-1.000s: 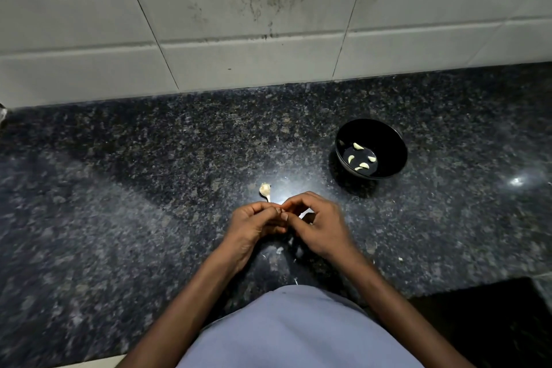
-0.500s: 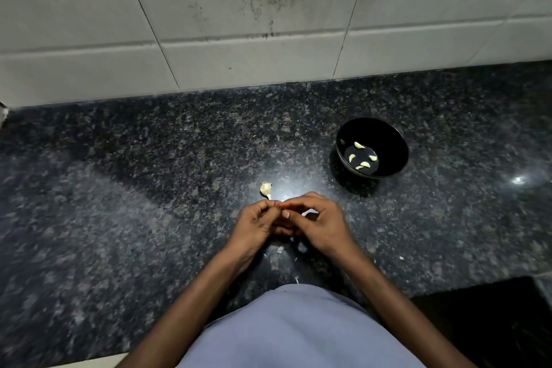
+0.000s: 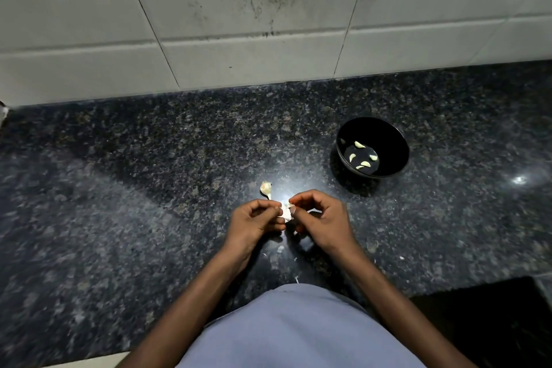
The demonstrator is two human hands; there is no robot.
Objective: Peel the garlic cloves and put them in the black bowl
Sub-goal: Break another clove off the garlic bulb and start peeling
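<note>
Garlic clove point(image 3: 286, 212) pinched between left hand point(image 3: 254, 225) and right hand point(image 3: 324, 224), fingers curled, low over the surface point(image 3: 149, 188); black bowl point(image 3: 388, 134) ahead-right, nearer the right hand.

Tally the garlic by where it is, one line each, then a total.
Peeled cloves in the bowl: 4
Clove pinched between left hand and right hand: 1
Garlic piece on the counter: 1
Total: 6
</note>
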